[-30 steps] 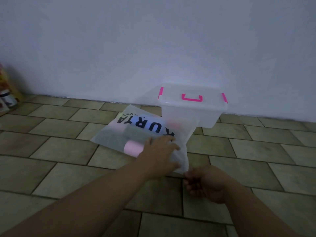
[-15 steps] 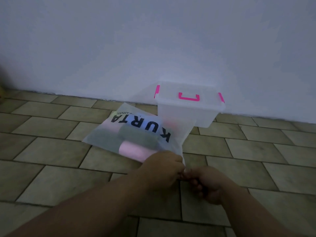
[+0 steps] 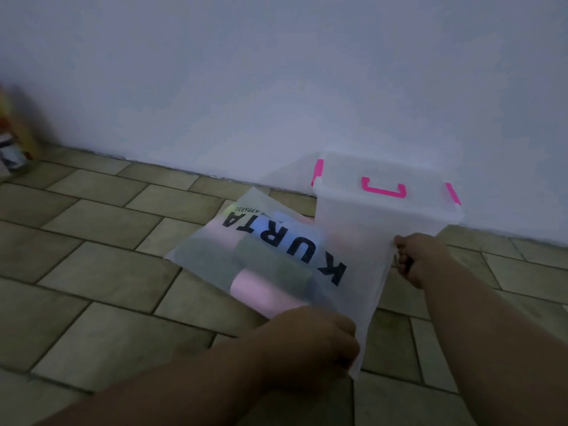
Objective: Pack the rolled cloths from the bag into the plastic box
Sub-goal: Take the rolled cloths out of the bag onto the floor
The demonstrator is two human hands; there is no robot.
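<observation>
Right hand (image 3: 421, 256) has swung away from left hand (image 3: 316, 339), both pinching bag (image 3: 276, 238) edge, opening it; next, pull out a cloth (image 3: 261, 295).

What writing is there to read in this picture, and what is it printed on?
"KURTA": big black letters on the translucent bag, upside down to the camera.
Small line beside it: seems to end in "APPAREL"; the rest is too blurred.
On the packages at the left edge: too blurred to read.
On the plastic box: no text shows.
</observation>
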